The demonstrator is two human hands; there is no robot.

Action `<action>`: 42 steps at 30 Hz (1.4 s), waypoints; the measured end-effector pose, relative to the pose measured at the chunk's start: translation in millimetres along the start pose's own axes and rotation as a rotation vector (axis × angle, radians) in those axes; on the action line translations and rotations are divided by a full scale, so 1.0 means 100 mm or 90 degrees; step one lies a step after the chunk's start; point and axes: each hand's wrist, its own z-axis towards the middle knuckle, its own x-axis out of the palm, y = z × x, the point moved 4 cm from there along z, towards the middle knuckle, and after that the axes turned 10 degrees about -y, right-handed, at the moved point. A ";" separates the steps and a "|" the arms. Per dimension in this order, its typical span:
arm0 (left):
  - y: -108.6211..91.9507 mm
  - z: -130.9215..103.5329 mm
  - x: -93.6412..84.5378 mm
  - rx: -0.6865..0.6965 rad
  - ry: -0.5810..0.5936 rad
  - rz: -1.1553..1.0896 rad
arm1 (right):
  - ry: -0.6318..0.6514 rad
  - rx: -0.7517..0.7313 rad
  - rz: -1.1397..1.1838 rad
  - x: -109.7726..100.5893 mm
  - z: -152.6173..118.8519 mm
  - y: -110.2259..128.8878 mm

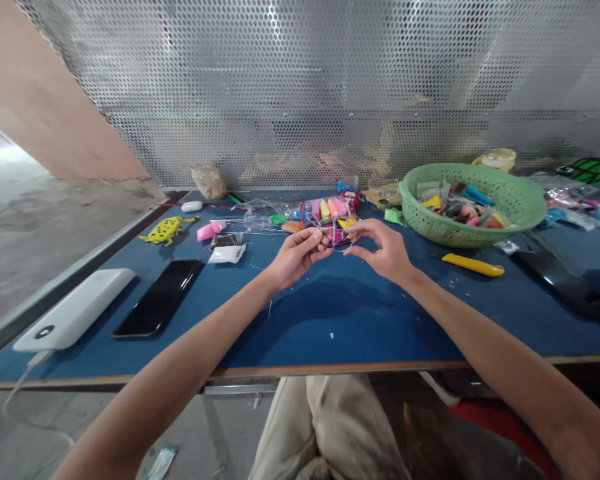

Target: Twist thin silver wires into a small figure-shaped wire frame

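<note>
My left hand [296, 255] and my right hand [381, 248] meet over the middle of the blue table [330, 320]. Both pinch a small magenta piece wrapped in thin clear film or thread [336, 235] between their fingertips. Just behind the hands lies a heap of coloured clay packets [325, 210] in clear wrappers, in pink, yellow, green and orange.
A green plastic basket [525, 203] with more packets stands at right, a yellow utility knife [473, 265] in front of it. At left lie a black phone [159, 297], a white power bank [75, 309], a yellow spotted toy lizard [167, 229] and small pink and white packets [220, 241]. Perforated metal sheet backs the table.
</note>
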 end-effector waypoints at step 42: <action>0.06 0.02 -0.06 0.029 -0.171 0.058 | 0.163 -0.344 -0.262 0.21 -0.08 0.00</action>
